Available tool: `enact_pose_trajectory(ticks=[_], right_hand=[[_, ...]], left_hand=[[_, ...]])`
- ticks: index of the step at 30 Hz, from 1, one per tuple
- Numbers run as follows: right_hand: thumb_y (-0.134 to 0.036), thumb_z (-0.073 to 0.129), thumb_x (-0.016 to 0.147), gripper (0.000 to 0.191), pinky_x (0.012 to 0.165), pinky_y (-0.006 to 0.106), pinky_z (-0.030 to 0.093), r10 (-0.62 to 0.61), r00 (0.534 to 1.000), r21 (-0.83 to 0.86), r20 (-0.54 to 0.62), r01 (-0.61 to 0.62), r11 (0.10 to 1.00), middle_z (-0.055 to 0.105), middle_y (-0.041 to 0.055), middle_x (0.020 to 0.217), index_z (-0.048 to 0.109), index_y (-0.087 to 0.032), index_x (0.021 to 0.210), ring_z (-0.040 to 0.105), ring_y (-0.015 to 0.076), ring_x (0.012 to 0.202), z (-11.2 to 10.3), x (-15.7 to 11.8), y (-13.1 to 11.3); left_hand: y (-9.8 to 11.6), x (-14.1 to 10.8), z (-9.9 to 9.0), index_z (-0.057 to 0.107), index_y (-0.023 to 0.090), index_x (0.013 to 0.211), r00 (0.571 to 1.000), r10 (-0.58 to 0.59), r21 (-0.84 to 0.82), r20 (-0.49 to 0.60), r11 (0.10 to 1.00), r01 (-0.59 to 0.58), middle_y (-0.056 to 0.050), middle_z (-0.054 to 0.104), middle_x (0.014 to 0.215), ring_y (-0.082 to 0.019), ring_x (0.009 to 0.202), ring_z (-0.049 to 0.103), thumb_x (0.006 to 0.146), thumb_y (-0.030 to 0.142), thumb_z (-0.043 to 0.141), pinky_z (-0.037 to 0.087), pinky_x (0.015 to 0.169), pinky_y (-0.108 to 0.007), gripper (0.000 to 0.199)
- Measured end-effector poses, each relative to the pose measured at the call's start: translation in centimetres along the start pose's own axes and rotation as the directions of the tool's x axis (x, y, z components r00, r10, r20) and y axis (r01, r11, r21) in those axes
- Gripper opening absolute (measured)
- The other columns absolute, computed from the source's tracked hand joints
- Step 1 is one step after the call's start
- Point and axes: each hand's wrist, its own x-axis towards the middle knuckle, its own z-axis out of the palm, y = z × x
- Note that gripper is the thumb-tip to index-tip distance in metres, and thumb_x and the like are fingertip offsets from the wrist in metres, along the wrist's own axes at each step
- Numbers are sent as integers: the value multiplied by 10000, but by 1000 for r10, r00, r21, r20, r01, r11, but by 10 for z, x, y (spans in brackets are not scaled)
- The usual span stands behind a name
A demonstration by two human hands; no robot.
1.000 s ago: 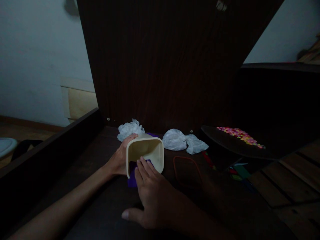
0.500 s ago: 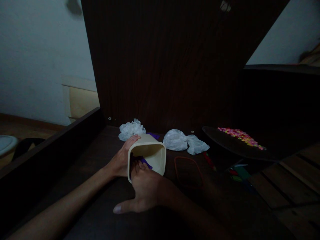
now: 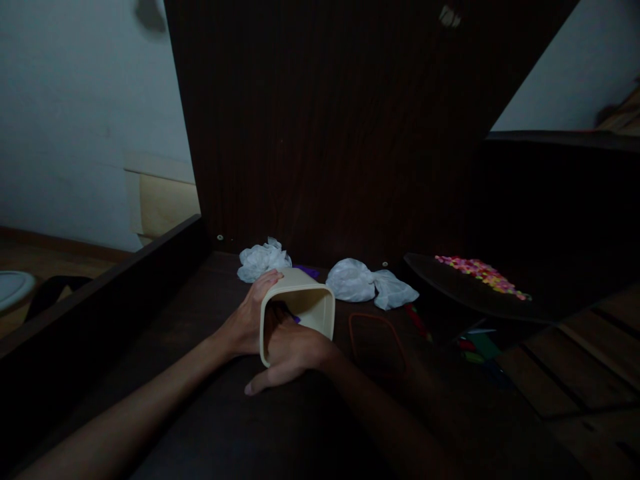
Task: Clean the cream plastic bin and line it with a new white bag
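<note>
My left hand (image 3: 249, 320) wraps around the left side of a cream tub (image 3: 300, 277), which lies on its side with its mouth facing me. My right hand (image 3: 293, 347) reaches into that mouth. Its thumb sticks out apart below the rim, while its fingers stretch inward and their tips are hidden in shadow. A bit of purple cloth (image 3: 297, 319) shows by those fingers inside the tub. Behind the tub lies more purple material (image 3: 307, 271). To the right, a reddish-brown rounded rectangular ring (image 3: 377, 341) rests on the dark surface.
A crumpled white bag (image 3: 264, 259) and a knotted white bag (image 3: 350, 280) lie along the dark back panel (image 3: 325, 133). Farther right, a dark curved piece (image 3: 450, 287) bears many small pink and yellow bits (image 3: 480, 273). A dark raised edge (image 3: 110, 293) runs along the left.
My right hand has gone deeper into the tub, its thumb rising toward the rim. Less of the purple cloth shows. The tub has shifted slightly right, with my left hand still on it.
</note>
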Motion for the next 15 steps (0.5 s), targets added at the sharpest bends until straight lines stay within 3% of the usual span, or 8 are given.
enact_pose_trajectory(ticks=[4,8,11,15], right_hand=[[-519,873,688,1256,1258,459,248,-39,989,32,-142,44,999,195,391,1610,233,139,1545,227,441,1530,6,-26,-11],[-553,840,716,1196,1286,434,159,-24,965,6,-260,27,1000,284,388,1586,299,154,1516,277,441,1513,16,-54,-23],[-591,742,813,1126,1288,461,138,4,976,43,-218,6,999,214,344,1629,257,97,1561,210,424,1538,21,-73,-24],[-656,635,873,1103,1273,540,158,156,980,82,-124,-147,986,125,336,1642,203,66,1586,128,447,1544,22,-86,-22]], left_hand=[[-3,0,1,171,225,1604,1000,-16,4,-16,1000,16,-234,429,1508,-454,1430,436,773,344,842,410,1156,-682,1074],[-7,-1,-2,146,207,1612,999,-40,13,4,999,40,-240,400,1534,-461,1424,442,781,402,811,423,1151,-669,1082],[-7,1,-4,143,205,1614,999,-22,12,35,1000,22,-231,403,1539,-465,1423,441,751,506,812,421,1153,-674,1132],[-2,6,-6,128,213,1618,998,11,17,67,1000,-13,-233,425,1530,-473,1431,433,716,528,839,419,1151,-694,1191]])
